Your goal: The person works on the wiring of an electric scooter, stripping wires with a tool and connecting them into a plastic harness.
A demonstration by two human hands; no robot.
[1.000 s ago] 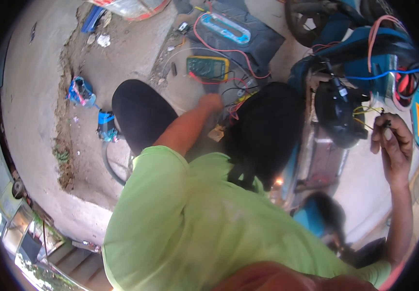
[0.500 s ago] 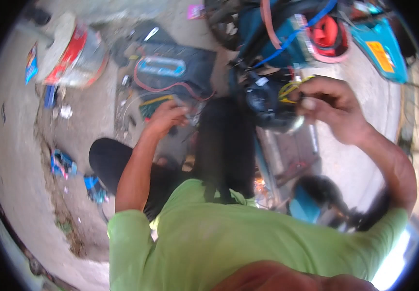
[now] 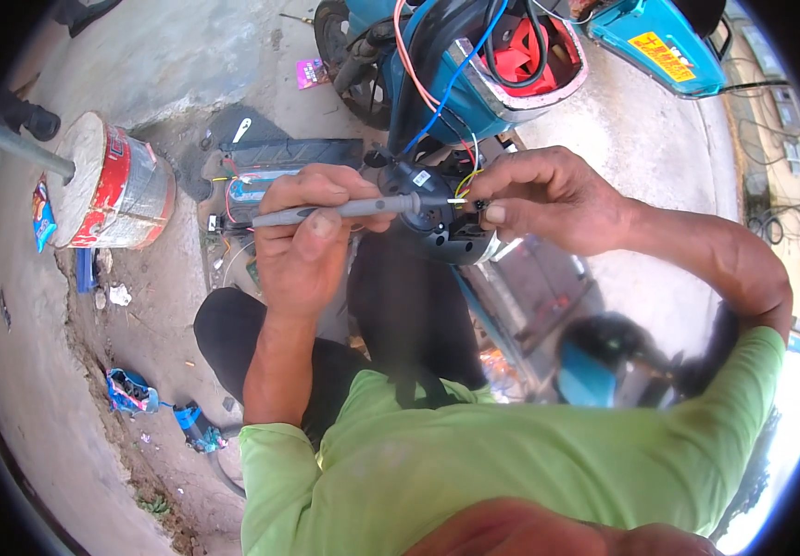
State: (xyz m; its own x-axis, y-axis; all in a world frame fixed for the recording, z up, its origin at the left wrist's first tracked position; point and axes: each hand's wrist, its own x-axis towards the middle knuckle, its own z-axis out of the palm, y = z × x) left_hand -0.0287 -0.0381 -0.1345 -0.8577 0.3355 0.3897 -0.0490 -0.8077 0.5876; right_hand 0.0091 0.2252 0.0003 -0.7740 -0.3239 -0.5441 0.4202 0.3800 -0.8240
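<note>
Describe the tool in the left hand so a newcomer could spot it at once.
From the green shirt, follow the left forearm to the left hand. It grips a grey pen-shaped tool, whose thin tip points toward the small black piece in the right hand. The tool's straight barrel sets it apart from the curving blue wire.

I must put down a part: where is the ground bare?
Pale concrete is bare between the teal plastic panel and right forearm; so is grey concrete left of the flat pink packet. Crowded: between left hand and right hand, with thin coloured wires.
</note>
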